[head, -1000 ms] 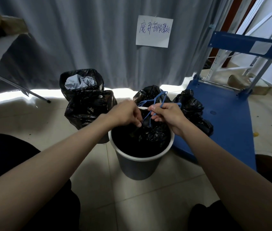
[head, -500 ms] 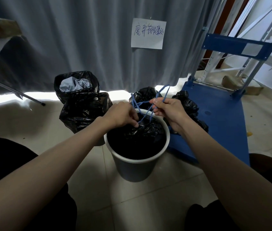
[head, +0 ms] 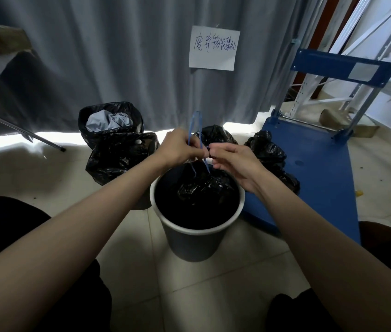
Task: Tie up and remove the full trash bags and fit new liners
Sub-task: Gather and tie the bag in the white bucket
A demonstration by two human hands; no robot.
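The bag [head: 204, 188], black and gathered at its neck, sits inside a grey bin [head: 189, 240] with a white rim, standing on a floor [head: 201, 295] of pale square tiles. From the gathered neck, blue drawstrings [head: 192, 130] rise in a narrow loop above the hands. The left hand [head: 180, 147] is curled round the strings just above the bin's far rim. The right hand [head: 235, 161] meets it there, thumb and forefinger pinching the string, the other fingers spread loosely. The two hands touch or nearly touch at the fingertips.

Behind the bin to the left stand two more bins lined with black bags [head: 117, 149]; the farther one holds crumpled pale paper [head: 108, 122]. Tied black bags [head: 269, 152] lie just behind and to the right, against the edge of a blue cart [head: 316, 164], whose flat deck rests low on the floor and whose metal handle frame rises at the back. A grey curtain [head: 117, 56] hangs across the whole back of the room, daylight showing in a bright strip under its hem. A white sheet [head: 214, 47] with handwritten characters is fixed to it. At far left, a metal table leg [head: 17, 128] slants to the floor. Cardboard pieces [head: 333, 117] lie on the tiles beyond the cart.
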